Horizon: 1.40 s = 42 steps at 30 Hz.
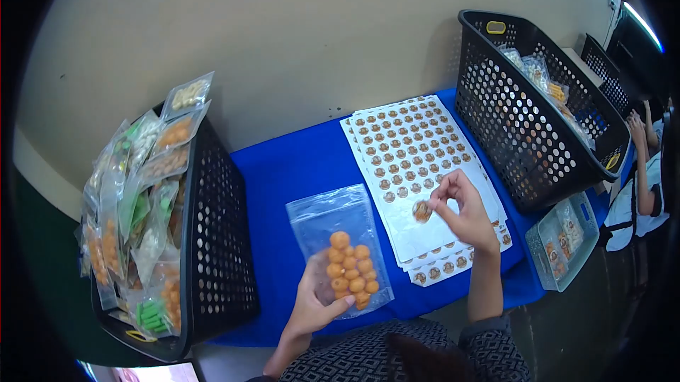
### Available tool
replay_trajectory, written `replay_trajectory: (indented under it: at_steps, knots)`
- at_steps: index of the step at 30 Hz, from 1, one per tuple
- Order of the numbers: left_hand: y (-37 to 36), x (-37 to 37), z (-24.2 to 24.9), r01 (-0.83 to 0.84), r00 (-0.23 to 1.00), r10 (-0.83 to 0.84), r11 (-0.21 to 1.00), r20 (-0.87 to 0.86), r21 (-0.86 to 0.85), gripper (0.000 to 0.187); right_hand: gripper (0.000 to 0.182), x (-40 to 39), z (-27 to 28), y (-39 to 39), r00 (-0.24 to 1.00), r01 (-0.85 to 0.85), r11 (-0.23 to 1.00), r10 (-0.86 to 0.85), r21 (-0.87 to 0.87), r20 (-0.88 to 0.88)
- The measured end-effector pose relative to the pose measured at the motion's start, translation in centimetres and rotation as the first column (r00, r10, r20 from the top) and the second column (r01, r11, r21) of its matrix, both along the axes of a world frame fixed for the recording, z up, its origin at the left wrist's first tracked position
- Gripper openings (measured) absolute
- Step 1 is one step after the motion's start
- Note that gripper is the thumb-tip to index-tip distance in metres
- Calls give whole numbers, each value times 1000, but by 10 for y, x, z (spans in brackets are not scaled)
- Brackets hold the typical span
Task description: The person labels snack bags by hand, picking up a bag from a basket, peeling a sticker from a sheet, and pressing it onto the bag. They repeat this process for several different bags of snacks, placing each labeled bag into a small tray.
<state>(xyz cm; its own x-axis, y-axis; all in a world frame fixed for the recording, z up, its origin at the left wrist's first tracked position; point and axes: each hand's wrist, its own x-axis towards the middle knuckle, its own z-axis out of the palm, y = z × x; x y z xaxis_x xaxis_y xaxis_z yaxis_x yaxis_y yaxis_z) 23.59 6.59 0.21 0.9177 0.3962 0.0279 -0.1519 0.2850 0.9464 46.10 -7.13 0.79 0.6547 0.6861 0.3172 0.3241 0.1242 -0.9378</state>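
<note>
Sticker sheets point(411, 162) lie fanned in a stack on the blue table cover point(283, 169), and everything else sits around them. How many sheets there are cannot be counted, since only their lower edges peek out from under the top one; the printing on the round labels is too small to read.

Far left of the sheets stands a black perforated basket point(212, 240), crammed with upright clear pouches of snacks in orange, green and pale colours; they overlap too much to count, and the basket's left edge is lost in the dark rim of the view.

Just left of the sheets lies one clear zip pouch point(338, 240) holding about a dozen orange balls bunched in its lower half. The left hand point(315, 304) grasps the pouch's bottom edge, thumb on top.

Over the sheets' lower right part, the right hand point(464, 215) pinches a single round sticker point(422, 211) between thumb and forefinger.

Right of the sheets stands a second black basket point(531, 113), tilted, with a few sealed pouches inside, partly hidden by its wall. Below it sits a small pale crate point(563, 244) with several packets in it. At the far right another person point(641, 184) is cut off by the edge.
</note>
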Motion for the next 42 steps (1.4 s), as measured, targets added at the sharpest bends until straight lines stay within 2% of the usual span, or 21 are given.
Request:
replay_trajectory:
  at_steps: [2,4,6,8,19,27,30,32,42]
  knots:
    - [-2,-8,4,10,1000,-9,999,16,-44,65,23,-39,22,2,997,-27,1000,27,9,68]
    - [-1,-17,1,21,999,-19,999,-39,48,66,24,-76,40,6,996,-54,999,54,4,65]
    - [-4,-25,10,13,999,-11,999,-42,41,68,24,-104,50,11,995,-61,997,64,-45,79]
    - [-4,-37,12,42,999,-38,987,-27,155,67,24,-126,55,15,985,-113,986,127,-119,115]
    - [5,-97,21,89,996,-89,990,-6,108,66,25,-204,63,21,980,-62,981,94,-182,173]
    - [11,-127,17,157,987,-161,980,26,125,61,24,-252,65,18,971,92,968,-34,-235,237]
    - [10,-134,15,204,978,-206,977,34,67,58,24,-266,63,14,957,160,959,-92,-235,275]
    - [10,-137,12,221,974,-226,968,32,120,54,24,-275,61,10,947,203,950,-129,-237,293]
    - [-6,-140,4,324,942,-331,940,57,102,48,23,-299,59,-13,902,362,899,-270,-248,337]
